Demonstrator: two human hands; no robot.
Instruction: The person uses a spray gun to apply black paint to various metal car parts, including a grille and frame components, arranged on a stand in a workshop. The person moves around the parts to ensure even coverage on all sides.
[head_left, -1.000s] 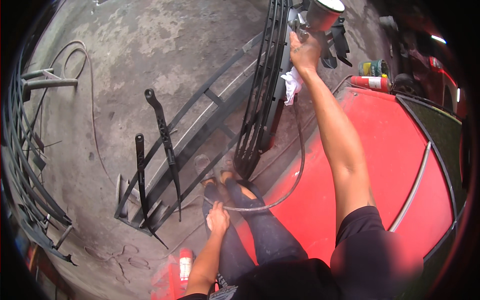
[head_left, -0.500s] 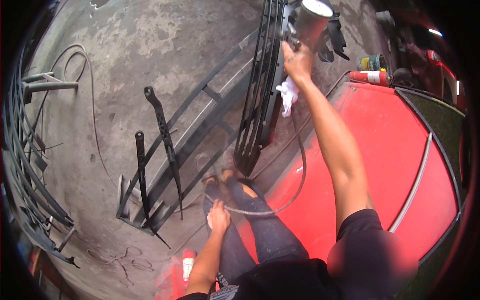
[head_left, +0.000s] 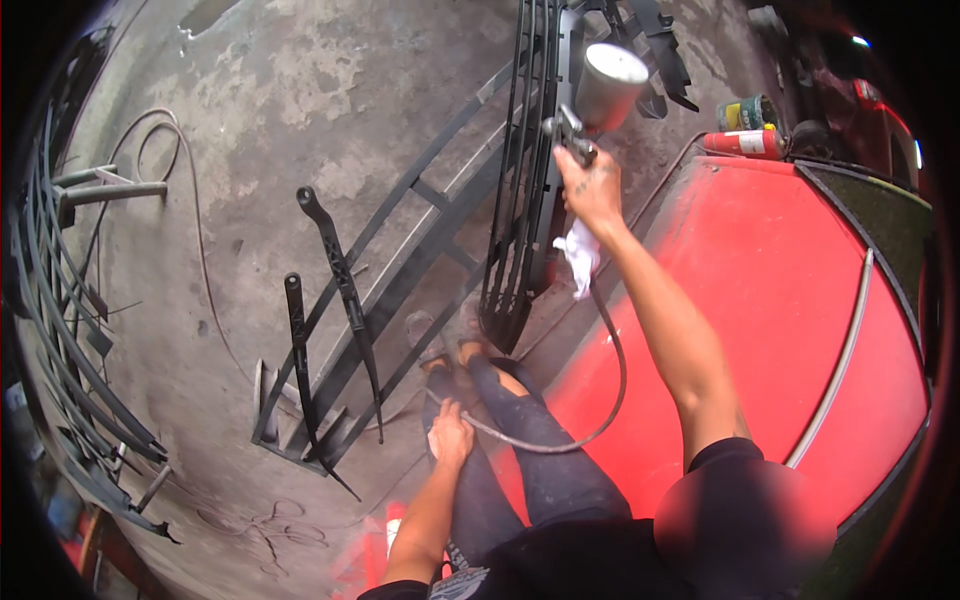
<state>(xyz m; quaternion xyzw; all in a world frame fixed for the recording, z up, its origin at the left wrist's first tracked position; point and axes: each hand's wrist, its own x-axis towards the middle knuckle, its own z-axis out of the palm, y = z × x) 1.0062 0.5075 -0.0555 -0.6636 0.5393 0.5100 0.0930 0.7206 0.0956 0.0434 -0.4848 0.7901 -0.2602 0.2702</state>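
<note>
My right hand (head_left: pixel 592 190) is closed round the handle of a spray gun (head_left: pixel 568 138), which carries a silver paint cup (head_left: pixel 609 87) on top. A white rag (head_left: pixel 578 258) hangs below that hand. The gun is close to the right side of a long black slatted grille (head_left: pixel 512 220), and I cannot make out any contact. From the gun a grey air hose (head_left: pixel 618 375) loops down across my legs to my left hand (head_left: pixel 450 434). That hand has its fingers closed on the hose, low in front of my legs.
Two black wiper arms (head_left: pixel 333 250) (head_left: pixel 298 330) rest on a dark metal frame stand (head_left: pixel 430 235). Curved dark strips (head_left: pixel 75 330) stand on the left. To my right lies a large red panel (head_left: pixel 720 300), with a red canister (head_left: pixel 745 144) and a tin (head_left: pixel 745 112) beyond. Hoses trail over the concrete floor (head_left: pixel 280 110).
My right hand has brought the spray gun nearer to me along the grille, and the cup stands lower in view. My left hand keeps the hose. The whole view has shifted slightly.
</note>
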